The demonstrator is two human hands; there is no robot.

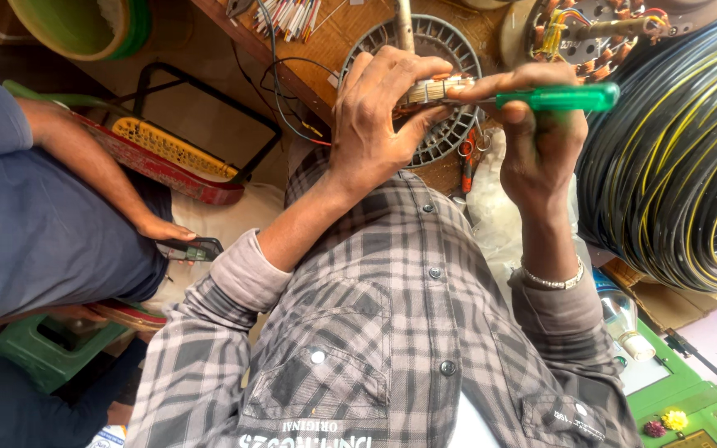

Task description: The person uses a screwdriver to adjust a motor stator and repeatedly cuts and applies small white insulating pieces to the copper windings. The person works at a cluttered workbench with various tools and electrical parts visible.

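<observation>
Hands raised at 12 o'clock of frame. Left hand point(375, 124): fingers clamped around small wound coil piece point(435, 90). Right hand point(537, 141): fingers closed on green-handled screwdriver point(556, 98), tip touching coil piece. Round grey fan grille point(450, 133) behind, on wooden bench point(350, 37). Black-yellow cable coil point(674, 166) at 3 o'clock. Second person's hand point(159, 228) with phone point(192, 249) at 9 o'clock.

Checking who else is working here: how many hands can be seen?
3: left hand grips a small wound part, right hand holds a green-handled screwdriver, another person's hand holds a phone. Others may be hidden.
</observation>
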